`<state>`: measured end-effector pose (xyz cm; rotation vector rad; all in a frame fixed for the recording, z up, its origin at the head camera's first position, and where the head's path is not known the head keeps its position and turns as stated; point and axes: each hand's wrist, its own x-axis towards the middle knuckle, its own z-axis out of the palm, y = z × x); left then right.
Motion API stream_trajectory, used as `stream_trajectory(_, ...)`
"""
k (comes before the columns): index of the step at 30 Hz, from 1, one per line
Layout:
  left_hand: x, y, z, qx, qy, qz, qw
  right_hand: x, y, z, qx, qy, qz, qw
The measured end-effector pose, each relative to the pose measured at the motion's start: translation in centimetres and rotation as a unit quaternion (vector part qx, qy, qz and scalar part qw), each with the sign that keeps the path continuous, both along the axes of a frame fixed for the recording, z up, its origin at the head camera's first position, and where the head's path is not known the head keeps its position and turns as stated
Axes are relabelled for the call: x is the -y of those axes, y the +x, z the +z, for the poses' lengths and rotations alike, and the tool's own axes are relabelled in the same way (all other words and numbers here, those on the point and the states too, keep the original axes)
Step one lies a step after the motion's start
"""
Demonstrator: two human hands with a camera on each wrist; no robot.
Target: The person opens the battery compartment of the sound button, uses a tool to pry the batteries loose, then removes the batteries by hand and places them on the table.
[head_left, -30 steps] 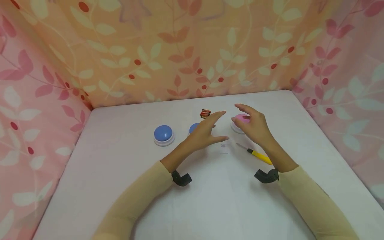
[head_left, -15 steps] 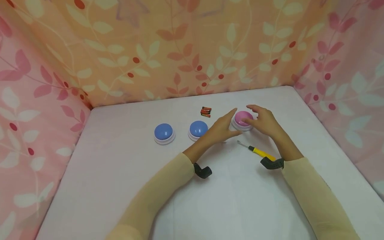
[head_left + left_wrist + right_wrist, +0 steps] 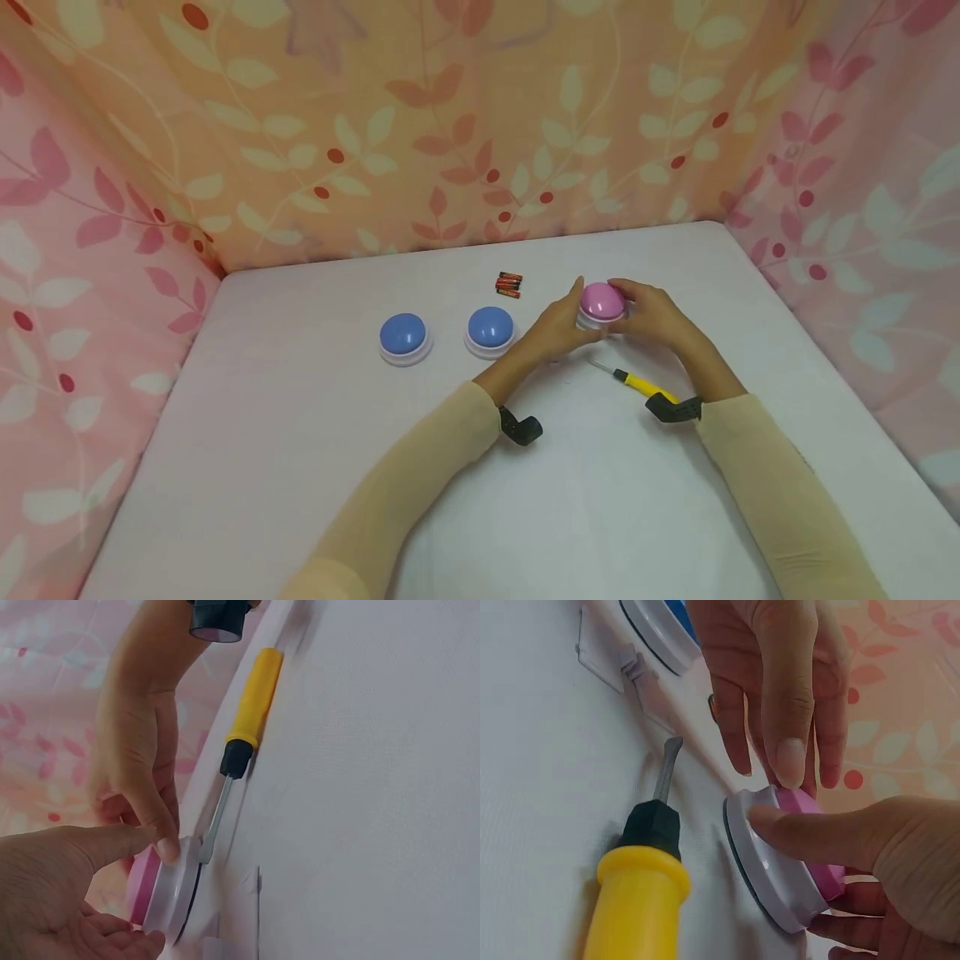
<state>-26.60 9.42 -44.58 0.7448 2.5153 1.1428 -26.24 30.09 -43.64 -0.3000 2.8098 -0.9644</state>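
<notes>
On the table at right of centre, a pink-domed push button (image 3: pixel 602 302) with a white round base is held between both hands. My right hand (image 3: pixel 654 317) grips its right side; in the right wrist view the right thumb (image 3: pixel 780 825) presses on the white base with the fingers round the far edge. My left hand (image 3: pixel 558 327) is at its left side, thumb tip at the rim and fingertips (image 3: pixel 154 941) curled at the base's edge. A screwdriver (image 3: pixel 645 385) with a yellow handle lies just in front, below the right hand.
Two blue-domed push buttons (image 3: pixel 491 327) stand to the left on the white table (image 3: pixel 300 467). Several small red batteries (image 3: pixel 508 284) lie behind them. A thin white plastic piece (image 3: pixel 600 649) lies near the screwdriver tip. Floral curtains (image 3: pixel 480 125) enclose the table's back and sides.
Both hands have moved right and closed in round the pink push button, from hovering apart to holding it. The second blue button has come fully into view.
</notes>
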Motion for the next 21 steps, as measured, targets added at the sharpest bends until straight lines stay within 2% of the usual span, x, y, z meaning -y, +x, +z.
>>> stream_trajectory(4,-0.2,0.0,-0.3,-0.014,-0.001,-0.002,0.9999,0.1,-0.1,-0.4,-0.022,0.003,0.015,0.9996)
stream_trajectory(7,-0.4,-0.1,-0.6,-0.024,0.003,0.001,0.9997,0.1,-0.2,-0.6,-0.038,-0.007,0.011,0.9992)
stream_trajectory(13,-0.7,-0.3,-1.2,-0.010,0.010,0.007,0.9999,-0.3,-0.4,-1.2,-0.061,-0.018,0.004,0.9979)
stream_trajectory(21,-1.2,-0.3,-1.2,-0.023,0.003,0.009,0.9997,-0.5,-0.3,-1.4,-0.082,-0.043,-0.008,0.9957)
